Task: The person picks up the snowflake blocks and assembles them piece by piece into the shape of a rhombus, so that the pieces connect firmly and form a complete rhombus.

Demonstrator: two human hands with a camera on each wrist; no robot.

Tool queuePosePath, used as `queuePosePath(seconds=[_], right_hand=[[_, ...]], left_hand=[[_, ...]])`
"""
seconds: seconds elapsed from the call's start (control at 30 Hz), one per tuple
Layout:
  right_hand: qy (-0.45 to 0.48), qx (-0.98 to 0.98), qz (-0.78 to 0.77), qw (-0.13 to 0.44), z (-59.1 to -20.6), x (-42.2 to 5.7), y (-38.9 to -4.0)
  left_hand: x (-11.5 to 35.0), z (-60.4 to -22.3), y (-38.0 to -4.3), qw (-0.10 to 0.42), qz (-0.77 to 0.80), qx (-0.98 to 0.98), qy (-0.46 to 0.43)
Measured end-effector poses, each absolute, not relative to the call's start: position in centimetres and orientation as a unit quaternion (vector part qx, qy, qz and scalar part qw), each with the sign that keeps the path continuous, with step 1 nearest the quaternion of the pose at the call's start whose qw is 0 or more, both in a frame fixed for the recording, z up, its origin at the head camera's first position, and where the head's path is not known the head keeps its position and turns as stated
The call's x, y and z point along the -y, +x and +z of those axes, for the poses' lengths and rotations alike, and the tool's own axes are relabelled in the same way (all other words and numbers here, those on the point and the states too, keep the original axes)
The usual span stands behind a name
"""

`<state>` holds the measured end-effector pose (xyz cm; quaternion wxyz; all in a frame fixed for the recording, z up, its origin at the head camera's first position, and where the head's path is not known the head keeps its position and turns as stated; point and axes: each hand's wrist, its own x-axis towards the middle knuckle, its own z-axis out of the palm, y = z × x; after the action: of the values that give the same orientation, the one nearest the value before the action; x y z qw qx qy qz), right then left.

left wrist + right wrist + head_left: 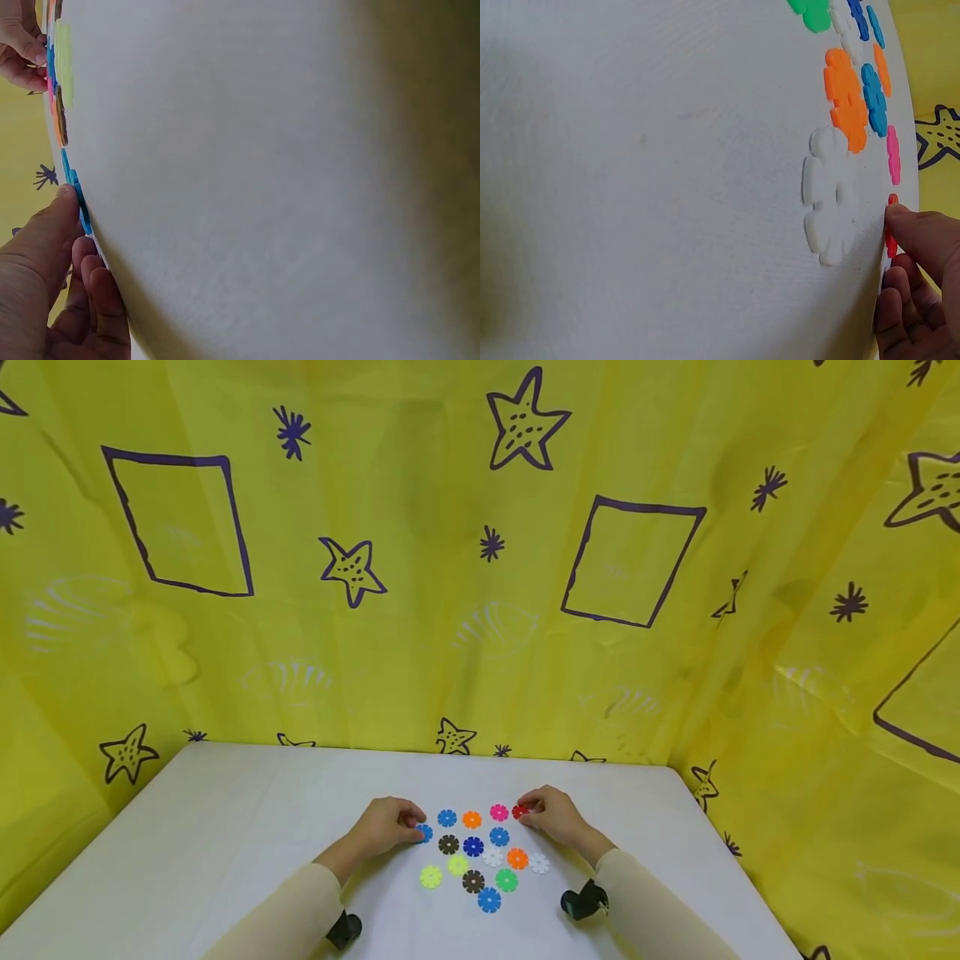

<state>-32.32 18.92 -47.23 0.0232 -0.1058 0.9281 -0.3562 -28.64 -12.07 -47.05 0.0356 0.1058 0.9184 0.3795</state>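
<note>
At the left of a group of flower-shaped plastic interlocking discs, my left hand (381, 827) pinches a blue disc (426, 834) by its edge. In the left wrist view its thumb lies on that blue disc (84, 211), with the other fingers curled below. My right hand (557, 817) pinches a red disc (519, 812) at the group's upper right. The right wrist view shows the thumb on the red disc (892, 246), close to the tabletop. A pink disc (498, 812) lies just left of it, and another blue disc (447, 818) lies near the left hand.
Between the hands and nearer to me, several more discs lie flat, including an orange disc (517, 859), a green disc (507, 881) and a white disc (539, 863). They rest on a white table (262, 827). A yellow patterned curtain (420, 635) hangs behind and beside it.
</note>
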Motion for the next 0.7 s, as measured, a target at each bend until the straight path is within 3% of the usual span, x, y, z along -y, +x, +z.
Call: queuePosePath(seconds=[0.7], right_hand=[[-0.088, -0.913, -0.398, 0.016, -47.56, -19.09, -32.21]], left_hand=[[12.12, -47.24, -28.46, 0.027, 0.389, -0.912, 0.124]])
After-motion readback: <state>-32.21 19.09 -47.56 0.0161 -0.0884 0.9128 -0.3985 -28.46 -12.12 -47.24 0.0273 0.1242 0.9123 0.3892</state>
